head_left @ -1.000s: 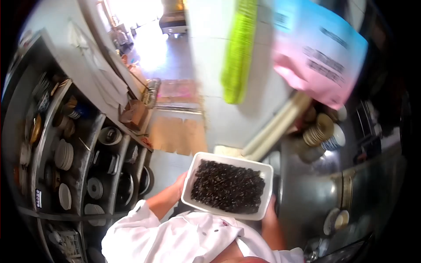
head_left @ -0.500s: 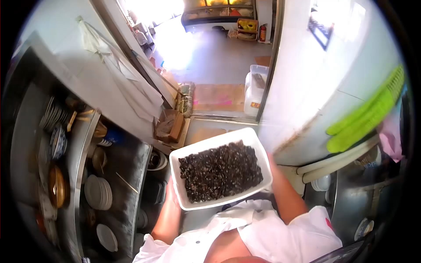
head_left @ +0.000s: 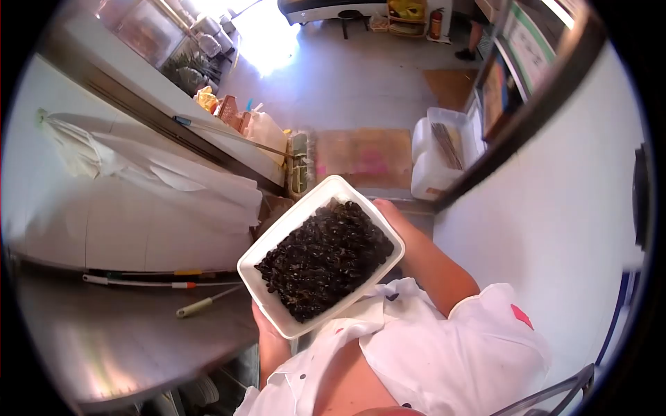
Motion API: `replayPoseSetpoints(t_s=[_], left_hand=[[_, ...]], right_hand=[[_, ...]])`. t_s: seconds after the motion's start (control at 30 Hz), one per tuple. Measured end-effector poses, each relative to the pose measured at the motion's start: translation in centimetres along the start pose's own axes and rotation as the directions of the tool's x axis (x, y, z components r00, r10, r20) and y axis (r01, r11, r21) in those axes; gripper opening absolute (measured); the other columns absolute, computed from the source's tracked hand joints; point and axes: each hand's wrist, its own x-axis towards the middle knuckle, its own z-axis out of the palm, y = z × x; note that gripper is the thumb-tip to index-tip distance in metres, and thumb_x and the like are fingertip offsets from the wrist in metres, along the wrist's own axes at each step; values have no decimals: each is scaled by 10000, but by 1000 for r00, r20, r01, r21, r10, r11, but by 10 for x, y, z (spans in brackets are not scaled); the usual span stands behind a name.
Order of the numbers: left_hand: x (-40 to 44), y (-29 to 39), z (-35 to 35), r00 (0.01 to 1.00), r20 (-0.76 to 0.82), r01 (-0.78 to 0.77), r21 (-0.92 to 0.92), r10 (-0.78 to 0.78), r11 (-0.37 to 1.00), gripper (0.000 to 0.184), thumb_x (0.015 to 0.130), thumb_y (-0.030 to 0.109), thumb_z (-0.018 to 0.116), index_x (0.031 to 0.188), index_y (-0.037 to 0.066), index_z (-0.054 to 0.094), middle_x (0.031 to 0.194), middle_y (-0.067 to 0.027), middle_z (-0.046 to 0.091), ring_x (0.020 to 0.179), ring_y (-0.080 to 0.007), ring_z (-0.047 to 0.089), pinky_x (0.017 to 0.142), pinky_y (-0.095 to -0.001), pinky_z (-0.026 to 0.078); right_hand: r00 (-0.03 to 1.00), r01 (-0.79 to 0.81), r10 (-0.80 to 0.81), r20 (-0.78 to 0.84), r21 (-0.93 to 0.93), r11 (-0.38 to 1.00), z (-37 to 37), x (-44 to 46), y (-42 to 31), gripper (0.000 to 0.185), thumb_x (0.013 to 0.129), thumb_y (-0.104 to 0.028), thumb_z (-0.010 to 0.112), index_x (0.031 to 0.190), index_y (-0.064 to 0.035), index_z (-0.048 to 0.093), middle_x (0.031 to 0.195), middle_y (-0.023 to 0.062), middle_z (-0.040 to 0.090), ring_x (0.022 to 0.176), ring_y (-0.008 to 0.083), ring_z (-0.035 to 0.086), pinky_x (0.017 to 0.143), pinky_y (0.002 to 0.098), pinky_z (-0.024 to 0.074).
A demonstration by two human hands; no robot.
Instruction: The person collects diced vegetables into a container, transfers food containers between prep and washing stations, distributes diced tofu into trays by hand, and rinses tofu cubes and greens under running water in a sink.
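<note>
A white rectangular tub (head_left: pixel 336 186) filled with small dark, glossy pieces (head_left: pixel 322 256) is held in front of my chest, turned at a slant. My left hand (head_left: pixel 269 327) grips its lower left side; the fingers are mostly hidden beneath and behind the wall. At the upper right side, my right hand (head_left: pixel 390 210) holds the rim area, with its fingers largely out of sight behind the tub.
A steel counter (head_left: pixel 139 340) with long-handled tools (head_left: pixel 194 307) lies left, below a hanging white cloth (head_left: pixel 166 187). Ahead is a doorway with cardboard (head_left: pixel 361 158) on the floor and plastic bins (head_left: pixel 433 152) at its right. Beyond it, a person's leg (head_left: pixel 474 38) shows.
The view has swung round to face the doorway, and the shelves of plates have left it. The tub, still between both hands, has tilted round at a steeper slant.
</note>
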Motion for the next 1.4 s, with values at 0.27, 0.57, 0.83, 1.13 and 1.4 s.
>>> replayPoseSetpoints(t_s=[0.27,0.57,0.83,1.13,1.4], left_hand=[[248,16,118,961,-246,-93,146,127,985,468,1035,385,471,1359,65,577,1286,-114,635,1155,-292,600,1006,-443,494],[577,88,281,987,-57,157,216,-148,964,433,1006,407,478,1221,71,646,1112,-103,692,1011,-278,654,888,-422,547],[779,139,376,990,-141,13,172,12,985,431,997,402,480,1246,86,634,1129,-108,690,1024,-279,655,913,-416,549],[976,287,415,942,-235,-192,204,238,960,430,987,425,541,1254,101,635,1143,-109,682,1040,-294,645,921,-435,545],[1156,445,457,939,-309,-130,97,154,987,424,982,436,544,1230,109,648,1111,-107,689,1010,-298,650,901,-437,549]], right_hand=[[992,14,-25,-122,-85,996,-72,186,-175,270,983,-263,520,958,-56,693,861,90,693,702,213,668,638,384,553],[973,218,-184,-137,304,927,-98,330,-389,277,1012,-252,532,1123,-43,677,939,74,684,815,172,660,712,314,552],[988,19,3,-157,137,990,-12,536,-609,267,975,-312,552,987,-68,660,874,77,658,751,211,642,685,377,547],[995,89,-89,-51,-3,996,69,867,-670,222,983,-268,510,952,-89,638,772,36,587,633,162,566,580,323,501],[975,138,-152,163,98,986,182,1048,-772,304,1014,-284,539,1113,-27,666,909,64,645,797,154,631,701,290,533]])
